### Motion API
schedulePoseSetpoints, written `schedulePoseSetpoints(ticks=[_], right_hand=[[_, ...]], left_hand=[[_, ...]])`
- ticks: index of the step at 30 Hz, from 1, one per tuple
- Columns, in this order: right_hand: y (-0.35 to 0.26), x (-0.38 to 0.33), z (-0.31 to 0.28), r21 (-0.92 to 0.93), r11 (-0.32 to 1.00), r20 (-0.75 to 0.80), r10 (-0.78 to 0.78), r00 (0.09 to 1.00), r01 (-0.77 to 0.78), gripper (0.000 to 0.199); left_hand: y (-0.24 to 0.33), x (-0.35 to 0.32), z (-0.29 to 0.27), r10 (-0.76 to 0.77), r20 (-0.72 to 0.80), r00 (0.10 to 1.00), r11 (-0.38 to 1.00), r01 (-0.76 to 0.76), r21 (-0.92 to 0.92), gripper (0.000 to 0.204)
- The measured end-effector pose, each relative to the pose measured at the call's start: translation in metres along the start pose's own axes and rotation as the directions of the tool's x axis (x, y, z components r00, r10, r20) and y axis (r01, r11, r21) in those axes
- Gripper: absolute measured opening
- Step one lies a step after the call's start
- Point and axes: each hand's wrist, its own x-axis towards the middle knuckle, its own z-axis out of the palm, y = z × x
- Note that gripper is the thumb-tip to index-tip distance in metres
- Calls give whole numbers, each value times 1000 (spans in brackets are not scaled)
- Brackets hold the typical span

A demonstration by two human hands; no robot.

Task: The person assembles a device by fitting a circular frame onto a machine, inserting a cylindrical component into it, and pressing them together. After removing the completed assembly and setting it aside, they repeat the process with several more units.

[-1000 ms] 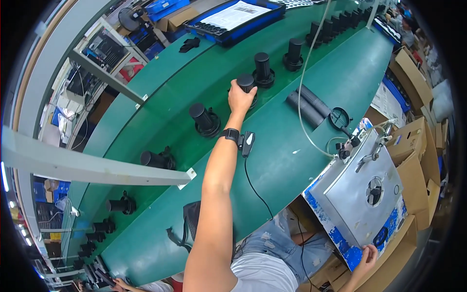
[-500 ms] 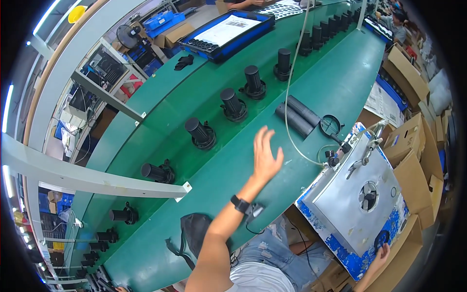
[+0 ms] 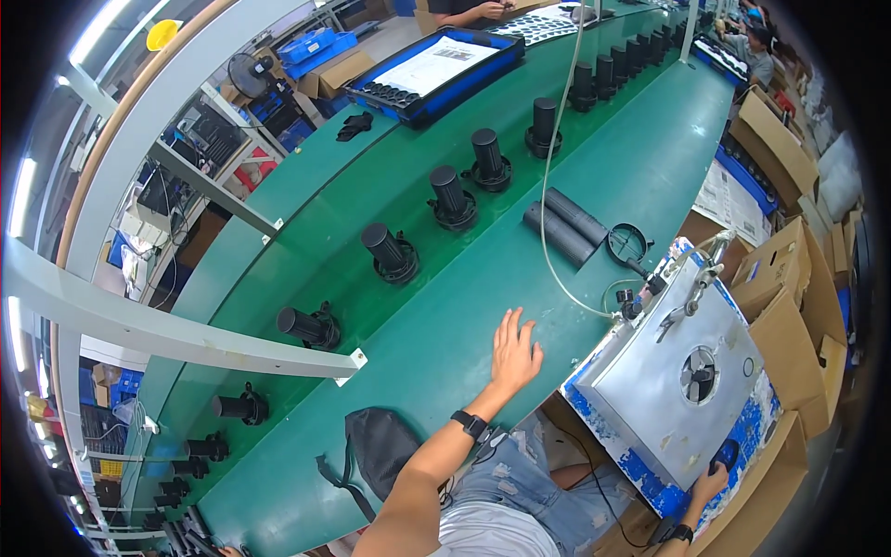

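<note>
My left hand (image 3: 517, 355), with a dark watch on its wrist, is over the near strip of the green bench (image 3: 445, 371). Its fingers are spread and hold nothing. At the lower right, my right hand (image 3: 711, 484) grips a small black round part (image 3: 727, 454) by its lower edge, beside a metal plate fixture (image 3: 682, 371) on a worn blue-and-white board. A round opening (image 3: 698, 375) with dark blades inside sits in the plate. Beyond my left hand lie two black tubes (image 3: 564, 226) side by side and a black ring-shaped part (image 3: 628, 244) with a short stem.
Black cylindrical units on round bases (image 3: 390, 253) stand in a row along the green channel. A white frame bar (image 3: 186, 339) crosses at left. A thin pale hose (image 3: 548, 204) hangs to the fixture. A black bag (image 3: 380, 450) lies near me; cardboard boxes (image 3: 789, 316) stand at right.
My left hand has drawn back toward me, down the bench. My right hand has shifted slightly left, more of its wrist shows, and the black part in it looks tilted.
</note>
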Motion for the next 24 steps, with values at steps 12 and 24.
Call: schedulePoseSetpoints(ticks=[12,24], right_hand=[[-70,-37,-118,720,691,-254,170,952,68,14],[-262,-184,-225,654,480,-259,-585,769,585,21]], left_hand=[[55,-53,-65,-34,-6,999,913,28,-407,33],[187,-134,-118,131,606,785,381,524,-762,27]])
